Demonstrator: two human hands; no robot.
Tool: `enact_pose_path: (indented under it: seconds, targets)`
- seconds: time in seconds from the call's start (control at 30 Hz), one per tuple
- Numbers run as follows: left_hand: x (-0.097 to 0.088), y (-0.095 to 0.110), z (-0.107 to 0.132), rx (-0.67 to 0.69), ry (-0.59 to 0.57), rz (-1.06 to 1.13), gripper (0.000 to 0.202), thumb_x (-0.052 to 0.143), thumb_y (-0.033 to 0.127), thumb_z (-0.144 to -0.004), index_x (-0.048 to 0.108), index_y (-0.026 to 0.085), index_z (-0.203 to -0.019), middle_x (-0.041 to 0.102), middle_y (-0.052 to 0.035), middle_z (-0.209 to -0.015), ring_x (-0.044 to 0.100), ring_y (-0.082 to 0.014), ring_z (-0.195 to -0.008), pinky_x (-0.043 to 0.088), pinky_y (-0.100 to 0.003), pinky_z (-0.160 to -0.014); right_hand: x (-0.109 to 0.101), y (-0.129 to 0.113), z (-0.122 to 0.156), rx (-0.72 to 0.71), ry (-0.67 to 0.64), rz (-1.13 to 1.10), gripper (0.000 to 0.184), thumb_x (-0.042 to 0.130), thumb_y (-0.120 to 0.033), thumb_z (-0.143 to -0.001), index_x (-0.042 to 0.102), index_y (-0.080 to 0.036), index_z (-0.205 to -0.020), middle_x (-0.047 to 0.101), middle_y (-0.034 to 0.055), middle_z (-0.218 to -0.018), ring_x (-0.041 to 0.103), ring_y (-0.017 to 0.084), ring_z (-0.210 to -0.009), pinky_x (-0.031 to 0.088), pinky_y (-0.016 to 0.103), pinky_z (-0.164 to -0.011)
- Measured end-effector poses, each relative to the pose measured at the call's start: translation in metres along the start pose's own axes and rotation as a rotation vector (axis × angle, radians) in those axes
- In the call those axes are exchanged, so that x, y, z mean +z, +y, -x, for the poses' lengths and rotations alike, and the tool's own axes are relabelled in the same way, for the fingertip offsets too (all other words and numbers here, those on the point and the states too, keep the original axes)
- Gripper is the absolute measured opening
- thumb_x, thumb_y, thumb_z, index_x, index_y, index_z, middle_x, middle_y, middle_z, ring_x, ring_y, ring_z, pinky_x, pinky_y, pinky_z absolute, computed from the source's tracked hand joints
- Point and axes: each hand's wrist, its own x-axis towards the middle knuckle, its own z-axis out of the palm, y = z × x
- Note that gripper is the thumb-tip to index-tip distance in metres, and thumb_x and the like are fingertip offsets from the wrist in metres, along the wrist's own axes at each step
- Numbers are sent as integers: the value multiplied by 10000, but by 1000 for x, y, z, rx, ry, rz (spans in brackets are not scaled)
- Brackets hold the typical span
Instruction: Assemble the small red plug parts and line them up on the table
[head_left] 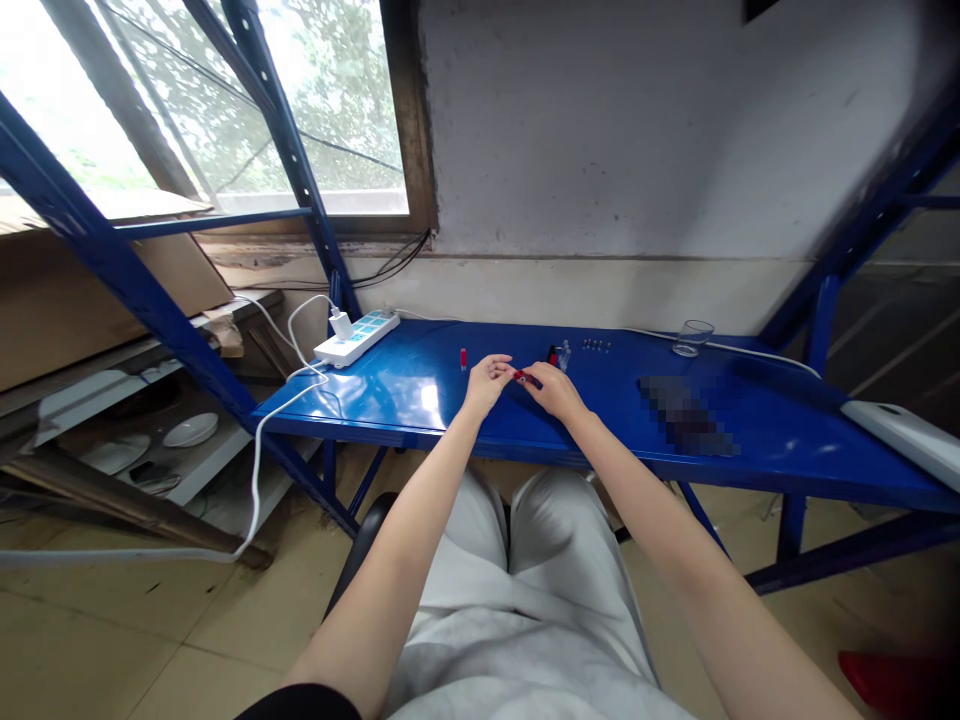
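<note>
Over the blue table, my left hand (pixel 487 384) and my right hand (pixel 556 390) come together near the front edge. Between them is a small red and dark object (pixel 520 376), too small to name. My right hand is closed around it. The fingertips of my left hand pinch at its left end, while one finger stretches out above. Just behind my left hand stands a small red piece (pixel 463 358) with a pale lower end. Past my right hand are a red and black item (pixel 553 355) and a clear plastic piece (pixel 565 354), partly hidden.
Several tiny metallic pieces (pixel 597 345) are lined up toward the wall. A clear glass (pixel 693 338) stands at the back right, with a blurred dark patch (pixel 686 415) before it. A white power strip (pixel 358 338) with cables lies left. Blue posts (pixel 289 130) frame the table (pixel 420 415).
</note>
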Motion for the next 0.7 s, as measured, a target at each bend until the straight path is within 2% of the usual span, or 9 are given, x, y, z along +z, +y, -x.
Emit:
enact_pose_path:
  seconds: [0.27,0.37,0.5,0.6,0.7]
  targets:
    - [0,2,0,-9,-13,9,231,626,186,-703,590,138,-926,638,-29,-753,616,-117,-724,475,-274,-756,-2,-4,-1,33,-54,-3,211,441,-308,-866,595,-177,-805,562,48,-716,502,155,-665,392,259,-619]
    - [0,3,0,1,22,-4,215,611,175,-716,585,139,-927,644,-29,-750,624,-122,-734,476,-288,-777,-3,-1,-2,94,-70,-21,200,452,-303,-848,597,-175,-795,563,44,-718,501,146,-659,380,244,-600]
    - [0,3,0,-8,82,-29,196,596,186,-732,591,139,-922,654,-39,-756,630,-131,-732,481,-305,-779,-8,17,3,325,-39,-34,188,517,-336,-792,605,-170,-790,586,38,-710,503,134,-612,373,236,-578]
    - [-1,2,-1,-38,69,-60,193,599,207,-734,608,141,-916,662,-49,-765,630,-136,-722,482,-307,-765,-16,31,9,555,-29,-4,195,551,-354,-755,606,-167,-759,601,37,-685,521,139,-607,363,234,-562]
    - [-2,2,-1,-52,62,-72,189,602,218,-733,617,142,-905,664,-50,-754,629,-137,-714,480,-310,-763,-23,35,12,704,-45,54,185,550,-350,-749,597,-171,-746,611,41,-695,528,140,-604,334,231,-525]
